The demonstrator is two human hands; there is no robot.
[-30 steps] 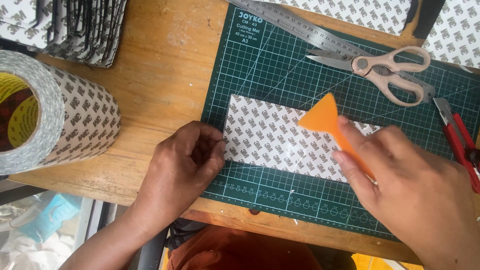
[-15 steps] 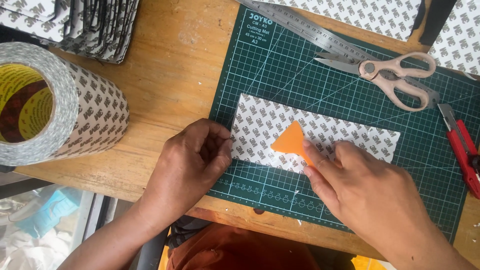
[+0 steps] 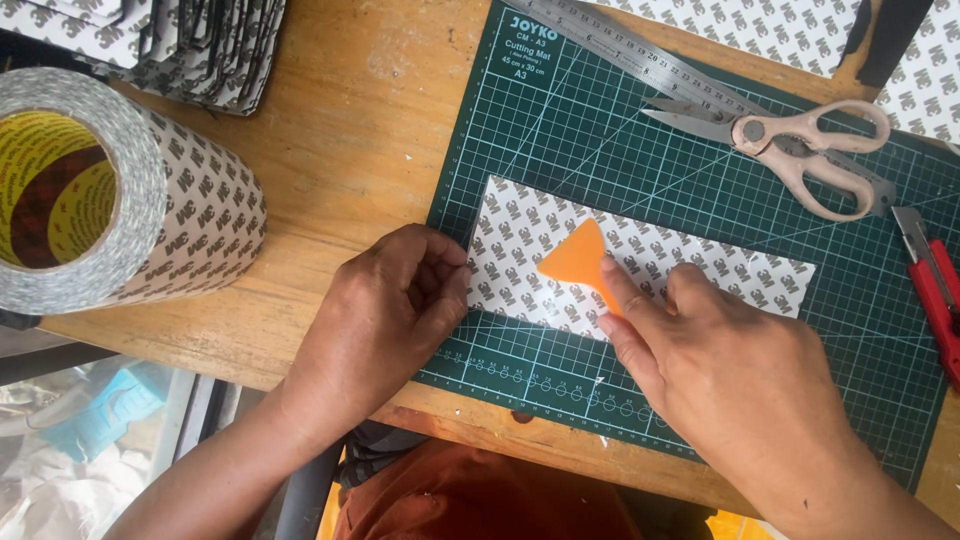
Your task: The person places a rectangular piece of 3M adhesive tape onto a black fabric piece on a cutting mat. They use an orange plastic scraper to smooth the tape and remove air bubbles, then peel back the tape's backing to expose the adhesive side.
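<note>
— Two hands on one job: your left hand (image 3: 385,310) curls its fingertips onto the left end of the patterned strip (image 3: 640,265), seemingly to pin it flat on the green cutting mat (image 3: 560,130).

— And your right hand (image 3: 735,370)?

— It pinches an orange scraper (image 3: 578,262), blade pressed on the strip at frame centre, just beyond your fingers. Farther up lie the scissors (image 3: 800,150) and steel ruler (image 3: 640,60); the tape roll (image 3: 120,190) sits at far left.

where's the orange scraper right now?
Head view: the orange scraper lies flat on the patterned strip on the green cutting mat, held by the right hand, just right of the left hand.
</note>
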